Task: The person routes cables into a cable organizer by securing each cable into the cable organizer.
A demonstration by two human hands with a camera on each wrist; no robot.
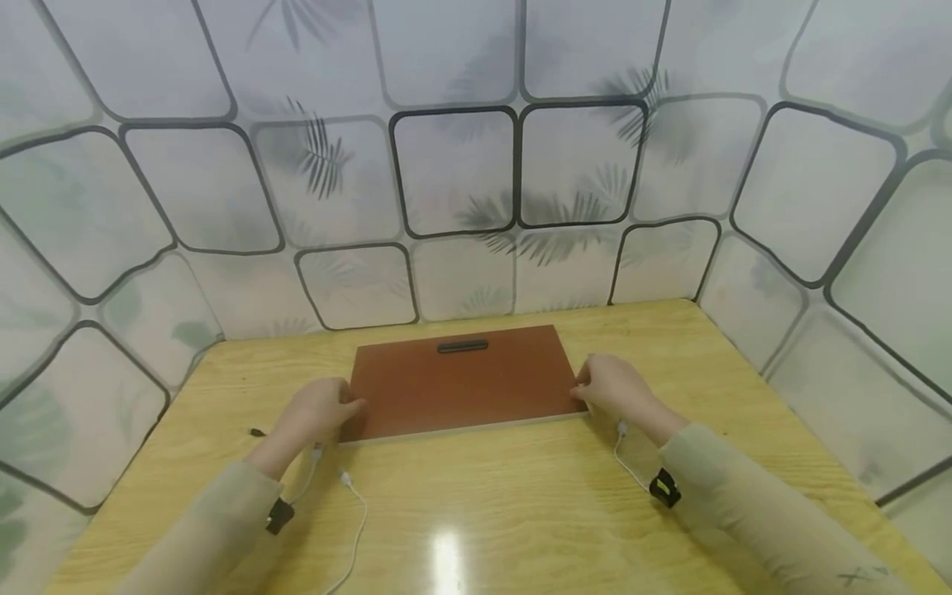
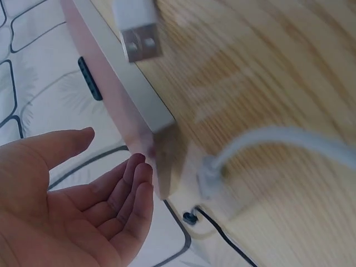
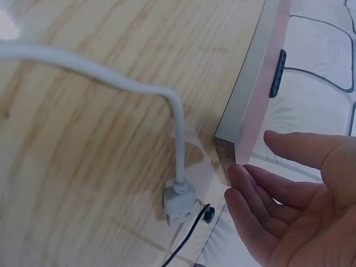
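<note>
A flat, rectangular reddish-brown panel (image 1: 464, 384) with a pale front edge lies on the table, its long side toward me. A black handle-like strip (image 1: 463, 345) is set near its far edge. My left hand (image 1: 316, 409) is at the panel's left end; in the left wrist view its fingertips meet the end while the thumb stands apart above. At the opposite end is my right hand (image 1: 613, 387), its fingertips (image 3: 236, 175) against the panel's corner and its thumb likewise raised. The fingers of both hands are loosely bent.
White USB plugs on cables hang near the left wrist (image 1: 317, 451) and right wrist (image 1: 622, 428). Another white cable (image 1: 360, 521) lies on the wooden table (image 1: 476, 496) in front. A small black plug (image 1: 257, 432) is at left. Patterned fabric walls (image 1: 461, 173) surround the table's back and sides.
</note>
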